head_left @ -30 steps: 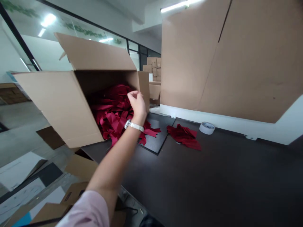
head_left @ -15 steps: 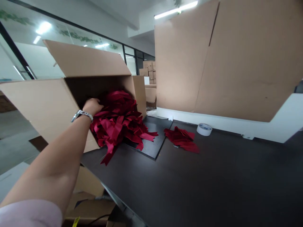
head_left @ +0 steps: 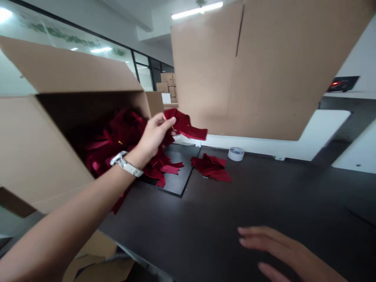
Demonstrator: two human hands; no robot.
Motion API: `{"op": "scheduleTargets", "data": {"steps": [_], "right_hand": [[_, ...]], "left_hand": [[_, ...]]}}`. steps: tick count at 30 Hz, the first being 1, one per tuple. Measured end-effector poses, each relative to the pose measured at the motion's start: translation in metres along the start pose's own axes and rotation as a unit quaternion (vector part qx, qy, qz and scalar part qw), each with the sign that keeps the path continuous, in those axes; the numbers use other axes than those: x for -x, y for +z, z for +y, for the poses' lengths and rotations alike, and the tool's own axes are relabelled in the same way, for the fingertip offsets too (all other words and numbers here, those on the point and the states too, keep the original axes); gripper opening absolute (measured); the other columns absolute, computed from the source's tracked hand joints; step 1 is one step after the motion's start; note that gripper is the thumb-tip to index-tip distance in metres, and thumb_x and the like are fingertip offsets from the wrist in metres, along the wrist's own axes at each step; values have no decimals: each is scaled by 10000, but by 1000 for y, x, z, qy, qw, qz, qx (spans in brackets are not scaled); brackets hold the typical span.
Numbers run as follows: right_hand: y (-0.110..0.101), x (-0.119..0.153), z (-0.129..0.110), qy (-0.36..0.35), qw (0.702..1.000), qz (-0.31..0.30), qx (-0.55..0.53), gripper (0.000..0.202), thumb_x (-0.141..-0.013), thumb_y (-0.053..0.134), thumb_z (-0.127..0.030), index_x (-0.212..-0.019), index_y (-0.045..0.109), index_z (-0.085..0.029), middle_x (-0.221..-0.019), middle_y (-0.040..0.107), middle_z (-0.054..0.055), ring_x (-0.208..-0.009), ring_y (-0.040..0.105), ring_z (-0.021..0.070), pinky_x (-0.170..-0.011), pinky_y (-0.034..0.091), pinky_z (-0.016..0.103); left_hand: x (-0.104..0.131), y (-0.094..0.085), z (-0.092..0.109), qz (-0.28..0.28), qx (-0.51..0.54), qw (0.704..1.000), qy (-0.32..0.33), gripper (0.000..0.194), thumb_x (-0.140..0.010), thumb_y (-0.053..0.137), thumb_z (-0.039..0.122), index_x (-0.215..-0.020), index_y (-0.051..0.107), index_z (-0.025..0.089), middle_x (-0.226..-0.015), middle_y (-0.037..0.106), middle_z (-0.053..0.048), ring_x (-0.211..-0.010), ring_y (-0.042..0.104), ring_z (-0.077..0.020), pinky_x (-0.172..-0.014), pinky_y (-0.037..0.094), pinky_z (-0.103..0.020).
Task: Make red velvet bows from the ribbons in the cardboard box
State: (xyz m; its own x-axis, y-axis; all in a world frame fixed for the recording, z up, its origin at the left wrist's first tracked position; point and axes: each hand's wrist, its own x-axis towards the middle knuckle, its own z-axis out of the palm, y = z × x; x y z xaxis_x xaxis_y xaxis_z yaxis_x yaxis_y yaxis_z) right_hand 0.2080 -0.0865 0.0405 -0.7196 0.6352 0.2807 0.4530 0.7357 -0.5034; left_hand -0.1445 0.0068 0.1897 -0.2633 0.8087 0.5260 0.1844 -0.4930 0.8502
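Head view: apparently one red ribbon [head_left: 189, 126] in left hand [head_left: 153, 135], pinched; right hand [head_left: 283, 250] open.

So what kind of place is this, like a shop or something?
Probably a packing room or workshop. There's a big open cardboard box spilling red ribbons onto a dark table, a roll of tape, and more boxes stacked up behind.
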Motion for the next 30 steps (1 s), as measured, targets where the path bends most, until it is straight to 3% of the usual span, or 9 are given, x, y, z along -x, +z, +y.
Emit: {"op": "scheduleTargets", "data": {"steps": [3,5,8,12,16,19,23,27,30], "right_hand": [[-10,-43,-21,-2,993,114,-26,282,-935,532,-320,-1208,597,-356,-1226,630,16,-1118,608,177,-958,514,293],[-9,-67,-25,12,976,206,-68,238,-954,485,-307,-1148,620,-277,-1139,659,48,-1056,627,181,-935,516,319],[1,-92,-12,62,963,226,-132,238,-936,498,-340,-1063,632,-190,-1060,682,90,-951,657,209,-857,536,354],[13,-103,11,87,932,281,-211,260,-872,570,-361,-1029,602,-156,-979,689,102,-873,667,229,-806,541,379],[4,-93,9,61,902,309,-295,239,-876,572,-334,-1057,551,-180,-1017,659,86,-947,644,211,-869,514,366],[-20,-79,-10,59,911,211,-349,207,-915,533,-304,-1087,531,-188,-948,645,54,-856,639,169,-782,523,299],[-53,-63,-38,21,940,-60,-334,175,-939,544,-315,-993,593,-156,-842,640,37,-707,591,125,-634,473,212],[-52,-61,-32,-90,913,-229,-326,265,-929,555,-352,-863,638,-110,-796,626,60,-702,575,127,-648,452,207],[-29,-68,0,-8,930,-256,-264,252,-905,580,-317,-964,683,-94,-850,667,83,-737,609,149,-663,458,216]], "left_hand": [[44,51,-20,-75,217,960,-160,135,-795,666,243,-709,590,172,-672,641,4,-612,587,-127,-664,472,-270],[74,77,-34,-84,293,924,-230,134,-761,719,277,-792,642,172,-766,688,-7,-695,619,-135,-724,479,-267],[112,107,-49,-89,360,889,-270,240,-725,761,348,-883,681,186,-880,718,-18,-870,635,-166,-828,462,-269],[137,125,-61,-127,333,903,-240,266,-730,737,416,-841,697,178,-936,718,-43,-992,608,-214,-920,425,-312],[134,122,-75,-108,254,935,-223,243,-724,678,417,-721,663,175,-827,704,-37,-898,610,-210,-861,448,-315],[119,115,-88,-14,282,928,-243,227,-753,550,409,-717,622,197,-735,672,-13,-746,609,-177,-728,479,-290],[96,103,-109,98,304,900,-297,151,-735,492,322,-645,523,205,-589,562,23,-558,542,-119,-573,446,-231],[87,95,-131,86,286,896,-329,100,-709,477,268,-637,476,199,-523,475,43,-446,454,-88,-474,377,-197],[92,95,-142,31,256,903,-343,65,-692,506,228,-645,496,183,-527,476,47,-437,440,-75,-465,354,-182]]}}
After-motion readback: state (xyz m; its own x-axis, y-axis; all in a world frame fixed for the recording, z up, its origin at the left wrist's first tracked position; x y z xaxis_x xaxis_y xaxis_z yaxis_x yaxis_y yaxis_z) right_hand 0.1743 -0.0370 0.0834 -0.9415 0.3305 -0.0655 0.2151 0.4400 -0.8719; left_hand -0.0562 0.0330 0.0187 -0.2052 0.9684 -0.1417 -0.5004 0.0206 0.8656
